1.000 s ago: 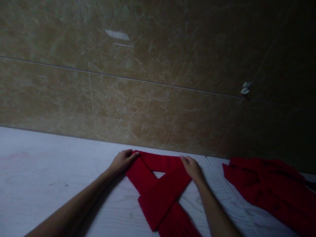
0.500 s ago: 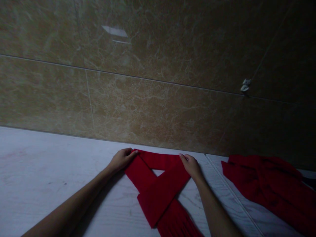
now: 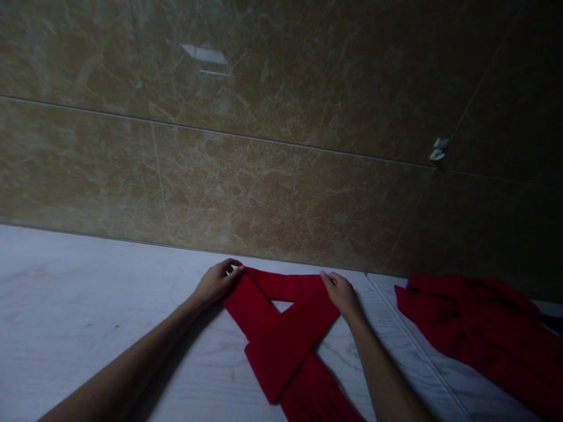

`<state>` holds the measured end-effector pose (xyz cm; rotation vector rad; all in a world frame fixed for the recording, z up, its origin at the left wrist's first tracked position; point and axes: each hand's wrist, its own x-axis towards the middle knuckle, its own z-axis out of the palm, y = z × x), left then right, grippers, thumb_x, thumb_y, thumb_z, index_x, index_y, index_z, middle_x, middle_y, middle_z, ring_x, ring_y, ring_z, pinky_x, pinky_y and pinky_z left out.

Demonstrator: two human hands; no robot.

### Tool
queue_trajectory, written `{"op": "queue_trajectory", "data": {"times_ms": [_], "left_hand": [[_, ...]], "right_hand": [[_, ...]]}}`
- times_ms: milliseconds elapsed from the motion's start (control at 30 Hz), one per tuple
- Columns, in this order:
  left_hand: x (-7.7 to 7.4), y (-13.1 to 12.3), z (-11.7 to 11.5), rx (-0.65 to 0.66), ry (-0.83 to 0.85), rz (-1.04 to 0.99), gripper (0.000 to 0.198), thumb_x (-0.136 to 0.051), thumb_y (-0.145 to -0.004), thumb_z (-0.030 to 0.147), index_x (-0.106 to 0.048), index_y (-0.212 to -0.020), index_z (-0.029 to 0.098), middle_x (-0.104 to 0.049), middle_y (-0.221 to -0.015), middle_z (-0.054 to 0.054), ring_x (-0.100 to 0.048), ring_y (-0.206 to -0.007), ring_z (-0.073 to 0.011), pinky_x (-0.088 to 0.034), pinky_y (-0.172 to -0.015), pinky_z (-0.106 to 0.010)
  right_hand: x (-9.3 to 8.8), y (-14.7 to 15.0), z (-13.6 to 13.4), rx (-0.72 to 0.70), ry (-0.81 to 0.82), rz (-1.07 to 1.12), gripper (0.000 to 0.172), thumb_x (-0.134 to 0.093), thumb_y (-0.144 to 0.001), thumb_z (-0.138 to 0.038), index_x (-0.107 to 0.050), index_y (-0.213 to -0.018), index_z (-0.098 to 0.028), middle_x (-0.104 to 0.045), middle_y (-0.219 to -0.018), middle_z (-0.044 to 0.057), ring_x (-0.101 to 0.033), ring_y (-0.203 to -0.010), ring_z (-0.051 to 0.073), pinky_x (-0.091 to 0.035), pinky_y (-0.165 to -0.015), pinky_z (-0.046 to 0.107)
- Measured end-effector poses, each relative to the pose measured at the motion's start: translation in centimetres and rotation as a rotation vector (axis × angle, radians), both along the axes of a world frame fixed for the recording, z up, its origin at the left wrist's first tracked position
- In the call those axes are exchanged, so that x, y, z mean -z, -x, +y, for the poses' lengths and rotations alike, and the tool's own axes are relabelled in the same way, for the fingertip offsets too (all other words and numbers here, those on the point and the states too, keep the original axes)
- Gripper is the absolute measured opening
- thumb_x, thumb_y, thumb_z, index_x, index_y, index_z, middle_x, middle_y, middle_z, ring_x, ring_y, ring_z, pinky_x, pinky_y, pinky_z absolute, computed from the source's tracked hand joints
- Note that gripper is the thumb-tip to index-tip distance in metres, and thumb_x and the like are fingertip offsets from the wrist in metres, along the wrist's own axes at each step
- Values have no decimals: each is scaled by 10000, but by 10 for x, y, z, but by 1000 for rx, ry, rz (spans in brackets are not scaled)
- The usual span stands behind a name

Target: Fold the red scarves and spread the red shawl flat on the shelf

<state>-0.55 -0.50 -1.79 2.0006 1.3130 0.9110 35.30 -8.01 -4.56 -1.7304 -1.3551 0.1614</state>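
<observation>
At both upper corners of the red scarf [image 3: 285, 351] | left hand [image 3: 216, 282] pinching | right hand [image 3: 343, 295] pinching | forearms [image 3: 127, 364] slanting inward

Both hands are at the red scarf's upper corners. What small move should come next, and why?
Perhaps ease the left hand and right hand away from the red scarf: they sit at its two upper corners, the strip between them looks fairly flat, and the ends are crossed below.

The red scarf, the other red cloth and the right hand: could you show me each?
Red scarf [image 3: 285, 347], head view: on the upper band, where it crosses the lower.
Other red cloth [image 3: 486, 334], head view: on its visible middle.
Right hand [image 3: 343, 296], head view: back of the hand.
</observation>
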Motion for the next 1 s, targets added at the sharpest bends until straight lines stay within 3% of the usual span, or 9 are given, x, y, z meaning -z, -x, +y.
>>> {"op": "queue_trajectory", "data": {"times_ms": [133,200,300,400,533,667,800,900,1000], "left_hand": [[-4,2,-2,-93,-177,11,557,-415,-896,564,-669,-1172,154,-735,-1093,-135,-681,-938,-272,-543,-846,-381],[-7,0,-6,-44,-271,73,531,-388,-932,521,-684,-1192,165,-717,-1203,-146,-655,-1099,-289,-514,-985,-413],[-7,-7,-16,136,-320,248,554,-359,-986,508,-655,-1329,190,-623,-1432,-134,-494,-1398,-313,-358,-1193,-488],[-2,-16,-25,267,-254,431,590,-343,-1014,524,-537,-1486,229,-463,-1594,-102,-293,-1545,-319,-172,-1264,-582],[0,-19,-28,286,-150,521,626,-318,-1024,555,-452,-1553,249,-364,-1644,-106,-249,-1562,-316,-173,-1260,-597],[-1,-14,-24,290,-135,463,618,-367,-1007,565,-506,-1519,249,-420,-1615,-103,-292,-1546,-324,-238,-1253,-575],[7,-11,-15,279,-166,279,624,-411,-977,565,-582,-1452,200,-496,-1567,-112,-359,-1516,-319,-289,-1250,-507],[8,-8,-10,149,-153,84,662,-415,-936,603,-625,-1375,155,-612,-1449,-151,-509,-1398,-331,-386,-1187,-476],[2,-4,-6,-17,-114,-62,604,-426,-887,626,-682,-1189,169,-714,-1250,-145,-651,-1153,-309,-504,-1024,-426]], "right_hand": [[-2,-3,3,3,-61,8,582,-283,-943,-674,-647,-842,-232,-736,-874,120,-678,-851,260,-511,-766,341],[-2,0,5,-44,-83,-21,572,-317,-945,-631,-695,-984,-204,-740,-1082,167,-677,-1034,277,-514,-920,378],[1,7,5,-155,-65,-88,488,-450,-933,-543,-722,-1153,-203,-671,-1344,144,-582,-1288,263,-398,-1134,419],[7,12,4,-206,14,-119,404,-503,-943,-460,-742,-1182,-238,-651,-1400,101,-521,-1376,265,-290,-1209,508],[11,11,5,-209,82,-94,363,-503,-968,-418,-764,-1155,-248,-652,-1398,101,-522,-1384,277,-241,-1217,572],[12,8,7,-216,63,-14,319,-572,-940,-455,-782,-1089,-266,-682,-1356,91,-546,-1363,284,-212,-1231,569],[9,4,10,-193,-29,155,505,-567,-884,-654,-782,-1049,-228,-728,-1259,126,-617,-1273,303,-381,-1163,501],[5,-3,10,-132,-127,316,675,-513,-835,-784,-762,-1017,-184,-750,-1171,169,-647,-1205,330,-501,-1035,468],[1,-13,8,-74,-223,471,666,-522,-783,-826,-711,-905,-198,-761,-1010,160,-690,-1063,320,-563,-873,428]]}}
